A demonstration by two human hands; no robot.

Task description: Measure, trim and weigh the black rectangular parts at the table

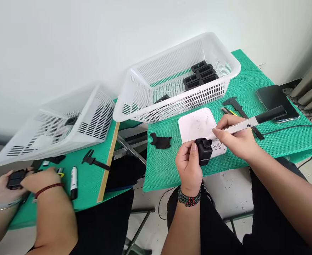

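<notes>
My left hand is closed around a small black box-shaped part, held over the front edge of the table. In my right hand is a white marker pen with a black end, gripped like a writing tool. Its tip end meets the top of the black part; fingers partly hide it. Just behind both hands lies a white digital scale with dark specks on its plate. To the left, a piece of black cloth rests on the green mesh cover.
A white basket with several black parts stands behind. Right of the scale lie a black caliper, a cutter and a phone. At left, a co-worker's hands hold a black part near another basket, caliper and marker.
</notes>
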